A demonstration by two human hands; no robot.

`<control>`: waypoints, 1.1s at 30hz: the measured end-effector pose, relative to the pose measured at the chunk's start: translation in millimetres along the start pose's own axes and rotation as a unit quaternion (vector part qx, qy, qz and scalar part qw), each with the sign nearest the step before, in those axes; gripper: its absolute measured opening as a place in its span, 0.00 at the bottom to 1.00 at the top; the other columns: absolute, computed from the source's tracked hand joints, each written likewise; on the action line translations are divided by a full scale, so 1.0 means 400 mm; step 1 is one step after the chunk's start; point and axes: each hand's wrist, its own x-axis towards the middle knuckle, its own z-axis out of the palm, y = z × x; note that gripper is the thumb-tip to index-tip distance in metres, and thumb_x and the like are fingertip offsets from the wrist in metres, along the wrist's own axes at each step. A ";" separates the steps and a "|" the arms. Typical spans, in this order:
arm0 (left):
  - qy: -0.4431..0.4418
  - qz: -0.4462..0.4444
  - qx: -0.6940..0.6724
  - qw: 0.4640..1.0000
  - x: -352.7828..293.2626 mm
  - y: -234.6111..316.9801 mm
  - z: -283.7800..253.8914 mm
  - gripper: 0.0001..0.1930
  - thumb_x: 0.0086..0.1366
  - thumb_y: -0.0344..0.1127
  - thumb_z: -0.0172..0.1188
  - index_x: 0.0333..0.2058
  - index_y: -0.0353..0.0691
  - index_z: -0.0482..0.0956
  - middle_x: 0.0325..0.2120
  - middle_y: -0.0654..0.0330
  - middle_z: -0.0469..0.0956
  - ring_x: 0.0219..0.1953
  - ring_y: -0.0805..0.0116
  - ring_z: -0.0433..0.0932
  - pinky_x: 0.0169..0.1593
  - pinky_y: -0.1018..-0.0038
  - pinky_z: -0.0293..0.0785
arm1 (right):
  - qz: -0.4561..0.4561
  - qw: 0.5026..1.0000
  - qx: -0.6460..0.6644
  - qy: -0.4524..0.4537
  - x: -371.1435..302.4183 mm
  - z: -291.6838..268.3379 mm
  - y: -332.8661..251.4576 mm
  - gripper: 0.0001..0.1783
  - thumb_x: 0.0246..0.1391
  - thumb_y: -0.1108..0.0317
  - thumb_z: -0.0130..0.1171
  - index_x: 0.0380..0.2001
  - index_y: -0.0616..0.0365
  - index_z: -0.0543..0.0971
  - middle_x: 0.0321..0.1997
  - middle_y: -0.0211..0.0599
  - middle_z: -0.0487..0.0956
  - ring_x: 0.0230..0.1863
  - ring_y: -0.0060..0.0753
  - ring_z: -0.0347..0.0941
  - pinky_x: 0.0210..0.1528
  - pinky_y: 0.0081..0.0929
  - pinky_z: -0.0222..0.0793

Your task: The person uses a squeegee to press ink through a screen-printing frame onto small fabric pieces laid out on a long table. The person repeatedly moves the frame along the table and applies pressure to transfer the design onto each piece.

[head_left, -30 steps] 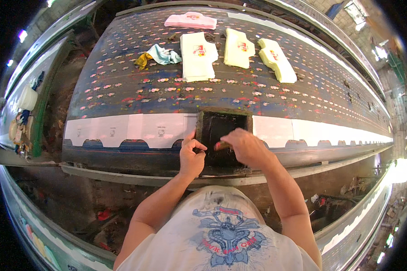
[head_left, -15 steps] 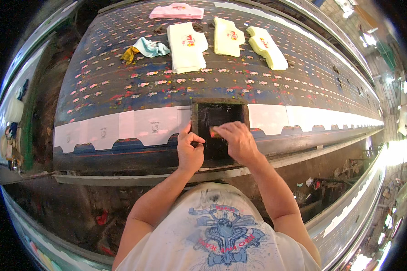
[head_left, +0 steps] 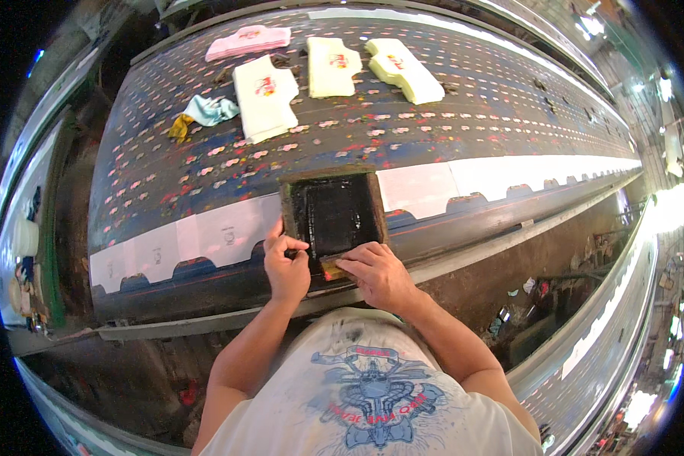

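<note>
A small wooden-framed printing screen (head_left: 286,207) lies over the row of white fabric pieces (head_left: 197,234) at the table's near edge. Its mesh is coated with wet, shiny black ink (head_left: 334,213). My left hand (head_left: 285,267) grips the left side of the frame near its front corner, fingers curled. At the front end of the screen, my right hand (head_left: 378,275) is closed round a squeegee (head_left: 333,269) with a yellowish, red-marked handle. The squeegee's blade is hidden. Left of the screen, some white pieces bear a small dark printed outline.
Stacks of pale yellow cut fabric (head_left: 264,99) and a pink stack (head_left: 248,42) lie on the far side of the dark, ink-spotted table (head_left: 281,163). A light blue rag (head_left: 211,111) sits left of them. A rail (head_left: 463,280) runs along the near edge.
My right hand has drawn the squeegee toward me, from mid-screen to its front end. My left hand stays at the frame's left side. The view has shifted, so the table appears further left.
</note>
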 end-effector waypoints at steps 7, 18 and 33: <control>0.012 0.062 -0.026 0.998 -0.019 0.085 0.193 0.13 0.60 0.11 0.67 0.32 0.41 0.85 0.77 0.34 0.73 0.81 0.41 0.71 0.81 0.53 0.63 | -0.010 0.996 0.041 0.074 -0.100 -0.118 0.137 0.26 0.52 0.85 0.69 0.55 0.61 0.90 0.57 0.43 0.89 0.56 0.54 0.85 0.62 0.47 0.83; 0.014 -0.006 -0.039 0.999 -0.063 0.150 0.547 0.12 0.59 0.12 0.66 0.35 0.40 0.85 0.76 0.31 0.73 0.81 0.38 0.71 0.80 0.53 0.66 | -0.017 0.994 0.061 0.085 -0.249 -0.338 0.390 0.24 0.55 0.89 0.65 0.54 0.63 0.90 0.56 0.46 0.89 0.56 0.56 0.84 0.61 0.48 0.84; 0.006 -0.062 -0.081 0.995 -0.064 0.158 0.592 0.10 0.60 0.14 0.67 0.32 0.39 0.84 0.78 0.32 0.73 0.80 0.44 0.73 0.79 0.57 0.66 | -0.074 0.996 -0.041 -0.011 -0.216 -0.382 0.423 0.25 0.53 0.80 0.69 0.56 0.59 0.90 0.54 0.41 0.88 0.57 0.51 0.83 0.61 0.47 0.80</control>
